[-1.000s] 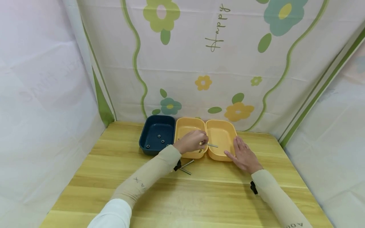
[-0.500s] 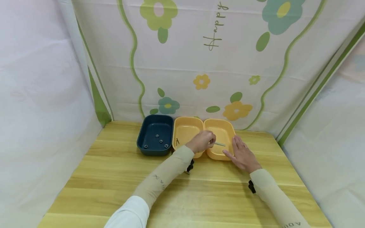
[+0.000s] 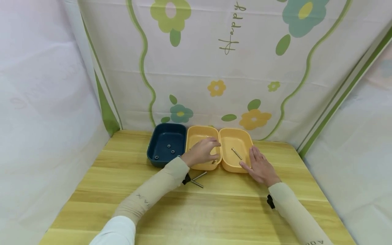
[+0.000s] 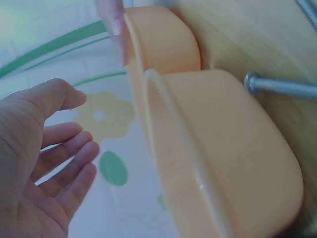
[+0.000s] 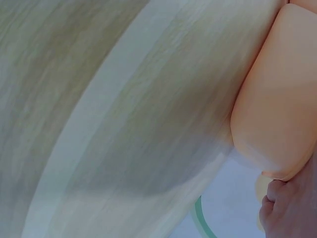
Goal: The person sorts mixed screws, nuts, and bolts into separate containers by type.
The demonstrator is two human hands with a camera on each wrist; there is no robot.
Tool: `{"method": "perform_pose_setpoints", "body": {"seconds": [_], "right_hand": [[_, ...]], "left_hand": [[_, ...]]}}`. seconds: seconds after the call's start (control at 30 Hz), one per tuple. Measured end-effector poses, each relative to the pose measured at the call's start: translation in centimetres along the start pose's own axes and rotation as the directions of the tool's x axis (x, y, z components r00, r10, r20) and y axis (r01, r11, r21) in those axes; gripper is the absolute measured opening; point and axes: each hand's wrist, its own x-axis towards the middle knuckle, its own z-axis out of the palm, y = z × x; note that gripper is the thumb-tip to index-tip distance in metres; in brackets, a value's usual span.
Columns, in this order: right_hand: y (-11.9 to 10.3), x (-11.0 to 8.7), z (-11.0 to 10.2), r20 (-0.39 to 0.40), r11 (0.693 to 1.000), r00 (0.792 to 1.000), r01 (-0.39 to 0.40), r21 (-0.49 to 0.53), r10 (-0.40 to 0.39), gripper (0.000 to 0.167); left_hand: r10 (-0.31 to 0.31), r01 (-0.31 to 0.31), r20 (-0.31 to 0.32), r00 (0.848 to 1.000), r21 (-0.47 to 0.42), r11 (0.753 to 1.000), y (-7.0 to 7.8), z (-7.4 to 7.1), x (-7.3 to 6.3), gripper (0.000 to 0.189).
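Observation:
My left hand (image 3: 202, 152) hovers over the middle yellow box (image 3: 198, 136), holding nothing. Thumb and fingers are parted and loosely bent, as the left wrist view shows the hand (image 4: 44, 144) beside the box walls (image 4: 218, 134). In the right-hand yellow box (image 3: 234, 137) lies one steel bolt (image 3: 237, 153). My right hand (image 3: 261, 166) rests with straight fingers along that box's right wall; its thumb reaches over the near rim. Small metal pieces (image 3: 213, 162) show in the middle box, partly hidden by my left hand.
A dark blue box (image 3: 166, 136) stands left of the yellow ones with several nuts (image 3: 173, 151) in it. Two bolts (image 3: 200, 175) lie on the wooden table (image 3: 214, 211) in front, near my left wrist. A flowered cloth (image 3: 190, 68) hangs behind the boxes.
My left hand carried a bolt rightward over the right-hand yellow box and let it go there. It has since moved back left above the middle box. The right hand stayed put.

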Motion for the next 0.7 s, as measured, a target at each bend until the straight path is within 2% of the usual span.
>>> {"method": "perform_pose_setpoints", "body": {"seconds": [0.17,0.3,0.47,0.6,0.7], "right_hand": [[0.1,0.0,-0.2,-0.003,1.000,1.000,0.003,-0.005,-0.003,0.099],[0.3,0.0,-0.1,0.002,1.000,1.000,0.002,-0.001,-0.002,0.099],[0.4,0.0,0.2,0.004,1.000,1.000,0.004,0.006,-0.004,0.099],[0.5,0.1,0.3,0.006,1.000,1.000,0.004,0.012,-0.004,0.100],[0.5,0.1,0.4,0.004,1.000,1.000,0.006,0.013,-0.007,0.100]], "left_hand": [[0.012,-0.012,0.007,1.000,0.015,1.000,-0.5,-2.0,-3.1,0.040],[0.020,-0.021,0.031,0.999,0.030,0.999,-0.8,-2.7,-5.4,0.038],[0.057,-0.062,0.086,0.995,0.064,0.996,-0.8,-2.5,-8.0,0.034],[0.093,-0.098,0.115,0.989,0.041,0.994,-0.9,-1.8,-9.6,0.030],[0.078,-0.082,0.146,0.986,0.016,0.997,-1.1,-1.2,-10.5,0.030]]}}
